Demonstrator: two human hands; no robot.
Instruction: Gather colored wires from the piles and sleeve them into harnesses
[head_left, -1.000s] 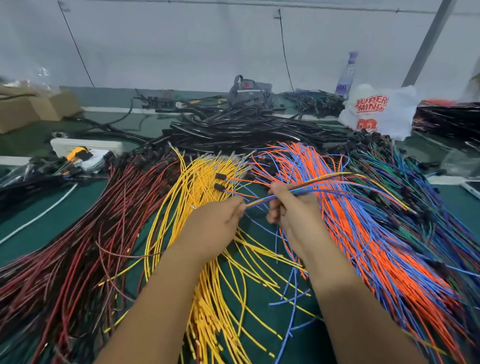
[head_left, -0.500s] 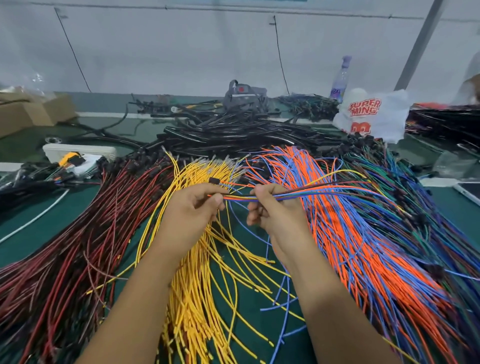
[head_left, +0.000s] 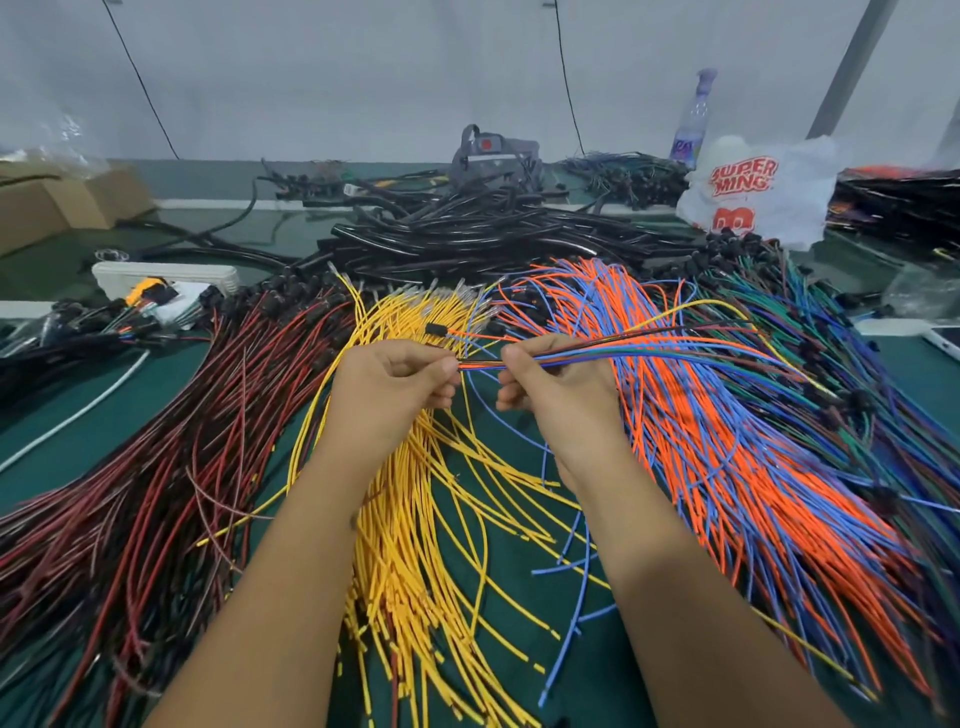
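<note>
Both hands' grip pinches a mixed wire bundle (head_left: 623, 351) above yellow wires (head_left: 415, 545), black sleeves (head_left: 467, 234) behind

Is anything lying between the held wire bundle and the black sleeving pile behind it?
Only loose wire. The yellow wire pile's far ends lie between the held bundle and the black sleeving pile; lifting over should avoid them.

Mixed-colour wire bundle (head_left: 623, 349) lying horizontally above the piles, red wires (head_left: 156, 467), yellow wires (head_left: 415, 545), orange-blue wires (head_left: 727, 467) fanning across green table (head_left: 597, 649)

Head view, looking down, close over bench (head_left: 597, 675)
</note>
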